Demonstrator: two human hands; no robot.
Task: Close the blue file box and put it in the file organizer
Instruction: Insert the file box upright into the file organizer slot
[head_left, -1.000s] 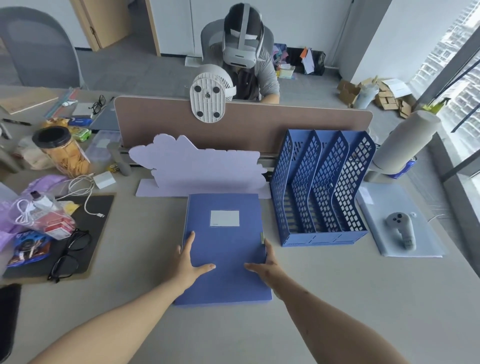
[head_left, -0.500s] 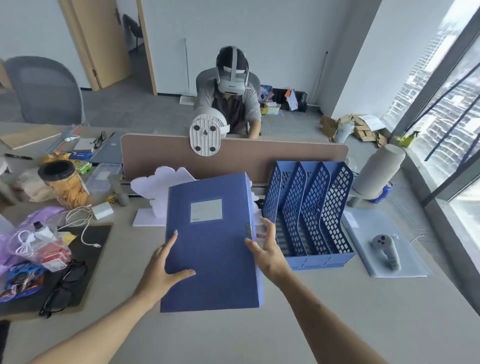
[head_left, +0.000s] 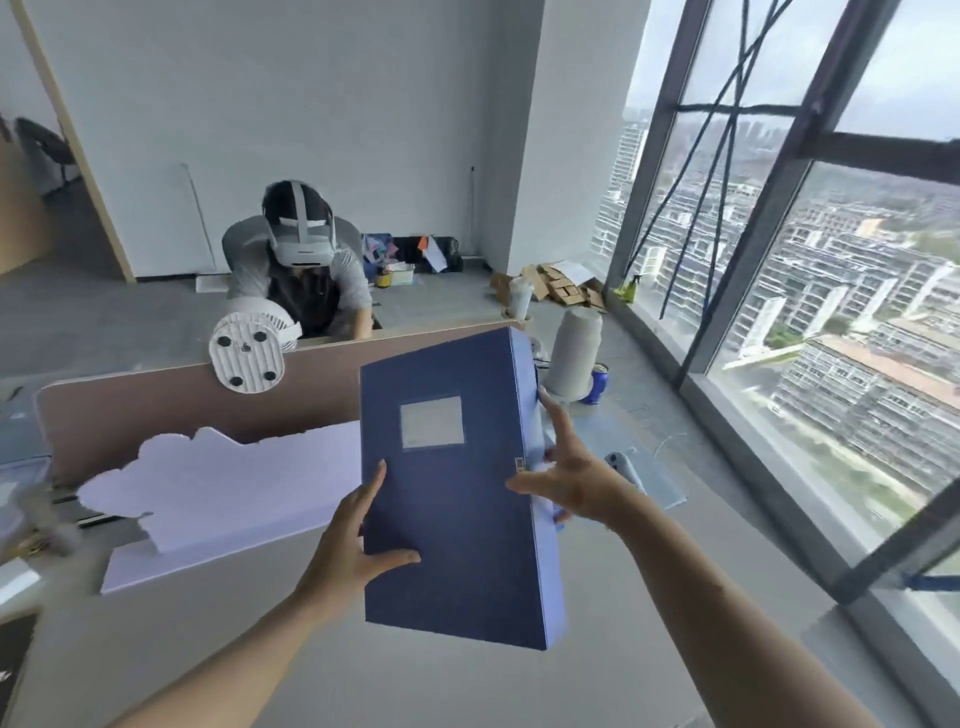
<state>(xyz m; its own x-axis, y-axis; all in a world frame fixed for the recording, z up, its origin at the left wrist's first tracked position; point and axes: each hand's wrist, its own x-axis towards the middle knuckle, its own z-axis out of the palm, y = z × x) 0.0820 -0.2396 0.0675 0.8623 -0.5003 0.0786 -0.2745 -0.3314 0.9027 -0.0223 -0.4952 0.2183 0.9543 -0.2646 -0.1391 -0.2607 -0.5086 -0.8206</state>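
Note:
The blue file box (head_left: 452, 499) is closed and held upright in the air above the desk, its front with a pale label facing me. My left hand (head_left: 348, 545) grips its lower left edge, thumb on the front. My right hand (head_left: 566, 467) holds its right side near the clasp, fingers spread along the spine. The file organizer is hidden behind the raised box.
A lilac cloud-shaped board (head_left: 218, 488) leans against the brown desk divider (head_left: 156, 405), which carries a white fan (head_left: 249, 353). A person with a headset (head_left: 301, 260) sits behind it. A white cylinder (head_left: 574, 353), a can and a grey mat (head_left: 644, 467) lie right, near the window.
The box went from flat on the desk to lifted upright and carried rightward in both hands. My view swung up and right, and the organizer dropped out of sight behind the box.

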